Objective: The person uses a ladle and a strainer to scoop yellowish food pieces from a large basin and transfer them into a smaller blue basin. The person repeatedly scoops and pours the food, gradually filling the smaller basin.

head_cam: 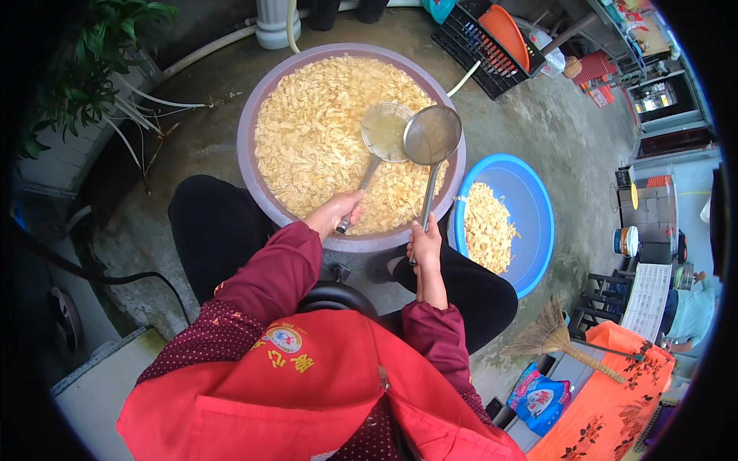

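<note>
A large round tub in front of me is full of pale yellow food strips in liquid. My left hand grips the handle of a wire-mesh skimmer, whose round head rests at the surface of the strips. My right hand is closed around the long handle of a second, finer-meshed skimmer. Its head is over the tub's right part, overlapping the edge of the first skimmer's head. To the right stands a blue plastic basin with a heap of similar strips along its left side.
A black plastic crate holding an orange basin stands beyond the tub at the right. A straw broom and a blue bag lie at lower right. Another person is at the far right. A potted plant's leaves hang at upper left.
</note>
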Demonstrator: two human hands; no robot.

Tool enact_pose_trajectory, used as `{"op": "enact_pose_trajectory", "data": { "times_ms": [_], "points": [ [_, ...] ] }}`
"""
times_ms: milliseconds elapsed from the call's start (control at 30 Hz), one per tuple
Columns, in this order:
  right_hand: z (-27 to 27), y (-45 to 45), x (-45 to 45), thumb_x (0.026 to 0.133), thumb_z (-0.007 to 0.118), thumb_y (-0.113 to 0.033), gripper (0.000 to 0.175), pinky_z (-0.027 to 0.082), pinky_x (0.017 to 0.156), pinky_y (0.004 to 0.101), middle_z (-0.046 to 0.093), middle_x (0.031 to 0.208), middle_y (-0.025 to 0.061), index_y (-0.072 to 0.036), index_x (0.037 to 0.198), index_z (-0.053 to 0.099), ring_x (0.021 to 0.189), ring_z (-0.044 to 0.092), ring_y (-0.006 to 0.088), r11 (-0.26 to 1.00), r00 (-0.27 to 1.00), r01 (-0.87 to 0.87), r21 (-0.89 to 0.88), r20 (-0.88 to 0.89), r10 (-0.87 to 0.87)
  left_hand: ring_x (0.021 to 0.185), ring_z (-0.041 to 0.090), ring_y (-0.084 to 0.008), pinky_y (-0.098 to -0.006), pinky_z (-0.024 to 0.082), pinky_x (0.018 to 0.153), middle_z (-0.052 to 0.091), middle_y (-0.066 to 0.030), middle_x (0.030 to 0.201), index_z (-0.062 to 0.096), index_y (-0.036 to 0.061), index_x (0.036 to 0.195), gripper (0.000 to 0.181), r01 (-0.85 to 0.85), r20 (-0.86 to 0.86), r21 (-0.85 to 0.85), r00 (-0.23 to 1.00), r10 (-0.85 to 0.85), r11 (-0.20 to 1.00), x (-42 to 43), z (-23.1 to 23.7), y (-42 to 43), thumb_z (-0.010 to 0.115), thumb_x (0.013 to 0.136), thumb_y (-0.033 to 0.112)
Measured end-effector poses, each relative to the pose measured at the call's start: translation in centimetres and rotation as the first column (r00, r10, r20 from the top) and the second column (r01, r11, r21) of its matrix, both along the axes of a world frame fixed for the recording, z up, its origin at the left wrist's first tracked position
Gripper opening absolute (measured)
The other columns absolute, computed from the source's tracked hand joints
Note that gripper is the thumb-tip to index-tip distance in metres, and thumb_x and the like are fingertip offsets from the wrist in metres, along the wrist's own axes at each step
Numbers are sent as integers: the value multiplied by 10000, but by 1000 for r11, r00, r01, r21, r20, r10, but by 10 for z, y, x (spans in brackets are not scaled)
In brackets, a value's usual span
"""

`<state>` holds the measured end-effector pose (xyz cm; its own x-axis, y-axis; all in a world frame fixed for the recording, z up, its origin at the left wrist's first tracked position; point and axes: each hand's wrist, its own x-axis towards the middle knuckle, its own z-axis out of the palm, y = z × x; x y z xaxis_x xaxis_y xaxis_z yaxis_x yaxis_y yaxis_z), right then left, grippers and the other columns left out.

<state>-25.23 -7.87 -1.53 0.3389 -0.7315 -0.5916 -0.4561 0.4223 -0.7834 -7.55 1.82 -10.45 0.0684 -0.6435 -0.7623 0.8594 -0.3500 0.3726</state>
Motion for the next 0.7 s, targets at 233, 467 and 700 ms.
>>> {"op": "enact_pose_trajectory", "data": {
  "times_ms": [233, 467, 700],
  "points": [
    [-3, 0, 2, 886, 505, -138, 551, 302, 344, 224, 406, 553, -19, -163, 1388, 279, 401, 372, 74, 996, 999, 37, 83, 18, -38, 411, 360, -60, -212, 322, 335, 424, 6, 603, 384, 148, 916, 152, -24, -11, -5, 1000, 24, 1000, -1, -1, 1, 396, 963, 292],
    [-8, 2, 8, 885, 501, -135, 551, 290, 334, 225, 417, 559, -16, -164, 1389, 279, 394, 366, 73, 994, 999, 47, 99, 23, -49, 398, 356, -73, -213, 325, 320, 405, -3, 587, 356, 127, 940, 150, -10, 11, -19, 1000, 10, 1000, 1, -2, 3, 447, 939, 246],
    [-25, 4, 18, 895, 496, -162, 532, 345, 345, 226, 420, 581, -22, -166, 1379, 273, 422, 401, 75, 981, 998, -41, 191, 49, 32, 388, 355, -83, -228, 326, 321, 403, -2, 564, 358, 122, 933, 155, 3, 60, -17, 998, -2, 1000, -1, -2, 3, 447, 938, 249]
  ]
}}
